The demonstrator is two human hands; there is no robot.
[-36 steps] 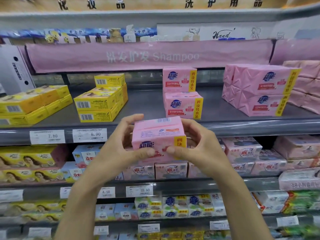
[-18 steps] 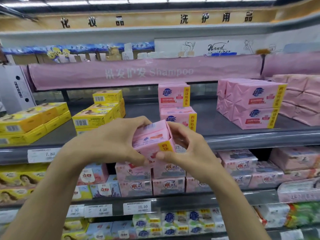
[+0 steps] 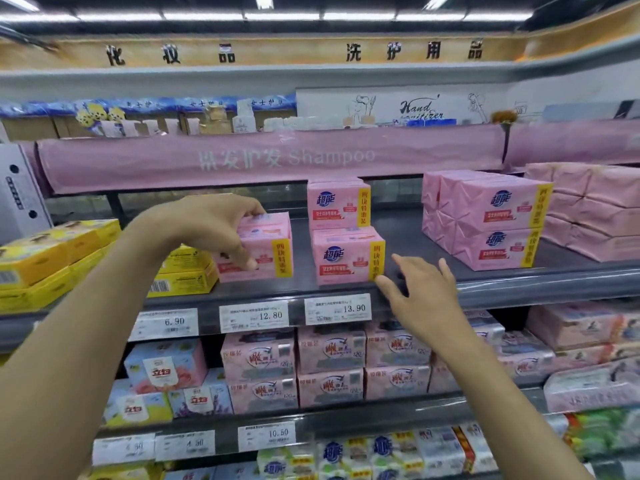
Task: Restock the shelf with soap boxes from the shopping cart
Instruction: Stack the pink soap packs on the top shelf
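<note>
A pink soap box (image 3: pixel 268 244) with a yellow side strip stands on the grey shelf (image 3: pixel 415 289), above the 12.80 price tag. My left hand (image 3: pixel 221 226) grips it over the top and left front, thumb low on its face. Just to its right, two matching pink boxes (image 3: pixel 346 233) are stacked. My right hand (image 3: pixel 420 291) hovers with spread fingers at the shelf edge, right of the lower stacked box, holding nothing. The shopping cart is out of view.
Yellow soap boxes (image 3: pixel 183 275) sit left of the placed box. Larger pink wrapped packs (image 3: pixel 491 220) fill the shelf's right end. A pink "Shampoo" banner (image 3: pixel 270 157) hangs above. Lower shelves (image 3: pixel 311 420) hold pink and blue soap packs behind price tags.
Both hands held the pink box in front of the shelf. Now the box stands on the shelf under my left hand, and my right hand has let go and moved right.
</note>
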